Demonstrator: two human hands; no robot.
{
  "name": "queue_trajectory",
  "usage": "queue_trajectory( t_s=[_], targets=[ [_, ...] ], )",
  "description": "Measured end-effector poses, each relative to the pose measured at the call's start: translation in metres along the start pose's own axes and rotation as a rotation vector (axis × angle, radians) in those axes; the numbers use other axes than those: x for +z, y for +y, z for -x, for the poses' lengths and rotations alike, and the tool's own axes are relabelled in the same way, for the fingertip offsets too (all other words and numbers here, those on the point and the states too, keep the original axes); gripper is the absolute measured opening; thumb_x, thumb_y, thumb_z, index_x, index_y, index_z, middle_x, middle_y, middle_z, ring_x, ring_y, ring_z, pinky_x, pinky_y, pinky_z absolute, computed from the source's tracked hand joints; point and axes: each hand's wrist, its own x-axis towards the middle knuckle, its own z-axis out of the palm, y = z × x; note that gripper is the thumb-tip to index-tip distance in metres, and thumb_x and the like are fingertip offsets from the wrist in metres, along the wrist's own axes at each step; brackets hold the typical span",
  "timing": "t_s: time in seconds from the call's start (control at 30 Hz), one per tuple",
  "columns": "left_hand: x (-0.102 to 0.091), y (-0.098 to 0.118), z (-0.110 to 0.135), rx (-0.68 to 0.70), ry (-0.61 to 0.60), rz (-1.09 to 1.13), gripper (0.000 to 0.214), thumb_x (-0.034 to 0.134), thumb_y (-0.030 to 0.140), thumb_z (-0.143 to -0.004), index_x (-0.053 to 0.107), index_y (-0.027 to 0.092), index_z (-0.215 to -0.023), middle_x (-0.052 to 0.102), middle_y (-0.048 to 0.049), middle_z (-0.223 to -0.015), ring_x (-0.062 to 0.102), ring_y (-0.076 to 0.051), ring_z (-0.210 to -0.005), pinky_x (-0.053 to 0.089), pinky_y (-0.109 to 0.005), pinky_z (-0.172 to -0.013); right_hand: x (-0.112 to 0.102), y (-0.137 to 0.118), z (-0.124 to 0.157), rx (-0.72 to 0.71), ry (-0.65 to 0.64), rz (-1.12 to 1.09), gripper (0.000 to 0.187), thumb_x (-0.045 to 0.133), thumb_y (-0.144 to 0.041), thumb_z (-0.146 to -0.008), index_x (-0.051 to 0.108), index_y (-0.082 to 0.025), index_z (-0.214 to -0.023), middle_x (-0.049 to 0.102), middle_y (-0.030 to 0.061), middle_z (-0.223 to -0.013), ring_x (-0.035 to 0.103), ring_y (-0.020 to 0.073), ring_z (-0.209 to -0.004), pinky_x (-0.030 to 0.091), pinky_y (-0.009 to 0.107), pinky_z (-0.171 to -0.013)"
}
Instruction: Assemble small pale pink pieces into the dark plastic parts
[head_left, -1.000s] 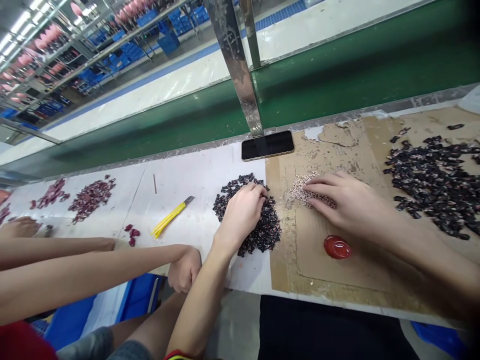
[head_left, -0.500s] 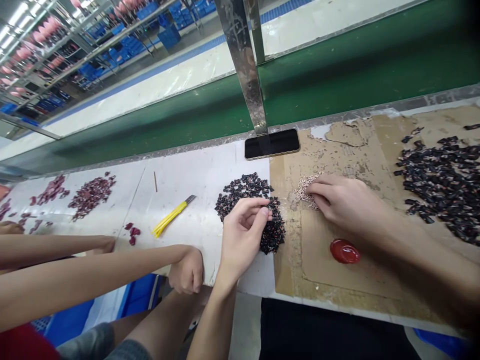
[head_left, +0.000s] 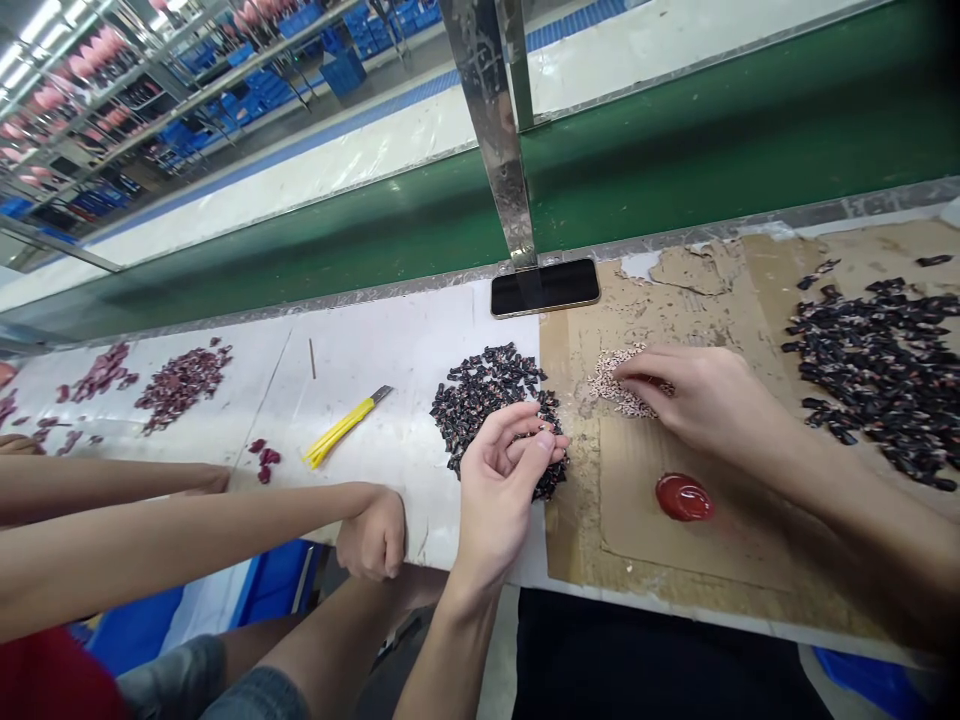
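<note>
My left hand (head_left: 501, 480) hovers over the near right side of a pile of small black pieces (head_left: 480, 390), its fingers curled in toward the thumb. Whatever lies between those fingertips is too small to name. Pinched fingertips of my right hand (head_left: 701, 395) reach into a small heap of tiny pale pieces (head_left: 616, 378); what they grip is hidden. Below that hand, a glossy red blob or shallow red dish (head_left: 684, 497) rests on the cardboard (head_left: 637, 530). A larger spread of black pieces (head_left: 885, 360) lies to the right, beyond my right wrist.
A phone (head_left: 545, 288) lies at the foot of a metal post (head_left: 510, 180). To the left are a yellow box cutter (head_left: 345, 428), a thin stick (head_left: 312, 358) and dark red pieces (head_left: 187, 380). A co-worker's forearm (head_left: 225, 535) and closed hand (head_left: 375, 535) rest at the near edge.
My left hand has shifted a little to the right, nearer the cardboard. My right hand has moved slightly, its fingertips still at the pale heap. The co-worker's hand stays put.
</note>
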Motion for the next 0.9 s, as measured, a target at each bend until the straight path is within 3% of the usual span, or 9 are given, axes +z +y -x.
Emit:
queue_trajectory(
  t_s=[0.1,0.17,0.27,0.4,0.5,0.63,0.77,0.9],
  targets=[
    [0.008,0.004,0.007,0.054,-0.043,-0.085,0.017,0.078,0.021,-0.094,0.08,0.018,-0.11,0.078,-0.0025,-0.095,0.08,-0.01,-0.081,0.066,-0.017,-0.08,-0.015,-0.007,0.015,0.189,0.147,-0.269,0.012,0.075,-0.03,-0.091,0.085,-0.025,-0.094,0.084,0.006,-0.096,0.079,0.0248,-0.084,0.063,0.041,-0.081],
    [0.018,0.005,0.012,0.101,-0.092,-0.096,0.01,0.074,0.019,-0.097,0.08,0.017,-0.104,0.079,-0.0023,-0.086,0.081,-0.011,-0.078,0.067,-0.017,-0.076,-0.024,-0.016,0.031,0.417,0.22,-0.595,0.016,0.088,-0.037,-0.08,0.085,-0.028,-0.092,0.084,0.004,-0.091,0.079,0.021,-0.079,0.066,0.034,-0.078],
    [0.037,0.002,0.02,0.249,-0.151,-0.095,0.007,0.071,0.017,-0.098,0.077,0.018,-0.103,0.077,0.0014,-0.075,0.08,-0.011,-0.067,0.066,-0.015,-0.064,-0.03,-0.033,0.054,0.686,0.22,-1.167,0.025,0.098,-0.038,-0.068,0.085,-0.031,-0.088,0.083,0.0009,-0.085,0.078,0.0137,-0.072,0.064,0.019,-0.068],
    [0.056,-0.004,0.025,0.639,-0.206,-0.308,0.02,0.074,0.007,-0.094,0.075,0.019,-0.111,0.084,-0.0033,-0.098,0.081,-0.013,-0.074,0.068,-0.019,-0.07,-0.028,-0.054,0.068,0.736,0.162,-1.56,0.02,0.098,-0.031,-0.07,0.084,-0.032,-0.084,0.08,-0.0027,-0.076,0.075,0.0069,-0.066,0.062,0.01,-0.068],
    [0.059,-0.006,0.024,0.847,-0.26,-0.45,0.023,0.075,0.005,-0.092,0.074,0.017,-0.111,0.085,-0.0052,-0.105,0.082,-0.015,-0.084,0.069,-0.022,-0.076,-0.028,-0.061,0.069,0.713,0.147,-1.63,0.017,0.096,-0.029,-0.074,0.084,-0.031,-0.085,0.081,-0.0028,-0.075,0.075,0.0064,-0.066,0.062,0.01,-0.069],
    [0.054,-0.004,0.021,0.952,-0.281,-0.591,0.019,0.07,0.004,-0.095,0.073,0.014,-0.111,0.084,-0.0068,-0.1,0.08,-0.016,-0.083,0.067,-0.026,-0.078,-0.026,-0.064,0.071,0.661,0.203,-1.576,0.016,0.095,-0.025,-0.076,0.085,-0.031,-0.086,0.081,-0.0019,-0.075,0.076,0.007,-0.065,0.062,0.009,-0.067],
    [0.052,-0.004,0.02,0.924,-0.279,-0.65,0.012,0.066,0.004,-0.097,0.073,0.011,-0.105,0.081,-0.0075,-0.091,0.076,-0.015,-0.077,0.064,-0.026,-0.073,-0.021,-0.063,0.079,0.618,0.298,-1.35,0.019,0.095,-0.023,-0.076,0.086,-0.031,-0.091,0.084,0.0003,-0.086,0.081,0.0111,-0.075,0.063,0.011,-0.073],
    [0.055,-0.005,0.022,0.809,-0.248,-0.577,0.009,0.067,0.008,-0.099,0.072,0.016,-0.101,0.08,-0.0042,-0.089,0.074,-0.014,-0.077,0.063,-0.025,-0.075,-0.02,-0.065,0.084,0.526,0.305,-1.184,0.018,0.089,-0.026,-0.084,0.085,-0.034,-0.1,0.084,-0.0003,-0.093,0.082,0.0124,-0.082,0.065,0.013,-0.077]
  ],
)
